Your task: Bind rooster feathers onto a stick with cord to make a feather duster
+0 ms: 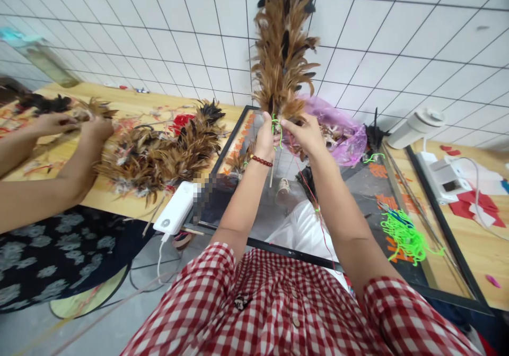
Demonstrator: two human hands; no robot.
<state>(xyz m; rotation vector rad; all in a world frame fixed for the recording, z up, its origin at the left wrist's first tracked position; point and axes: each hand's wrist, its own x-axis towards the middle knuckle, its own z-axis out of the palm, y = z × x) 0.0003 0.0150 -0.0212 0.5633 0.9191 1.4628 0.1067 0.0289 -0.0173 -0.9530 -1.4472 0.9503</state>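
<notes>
A tall duster of brown and black feathers (284, 53) stands upright before me. My left hand (265, 137) is closed around its thin stick, just below the lowest feathers. Bright green cord (275, 125) loops around the stick beside my left thumb. My right hand (307, 134) is closed at the base of the feathers, its fingertips pinching by a red thread (304, 178) that hangs down past my right forearm. Those fingers partly hide what lies between them. Behind that hand a pink plastic bag (350, 133) holds loose feathers.
A black-framed glass panel (254, 242) lies under my hands. To the left are a finished-looking feather bundle (175, 154), a white power bank (175, 210) and another person's hands (95, 128). Green cords (405, 234), a white tumbler (415, 128) and a power strip (441, 178) sit right.
</notes>
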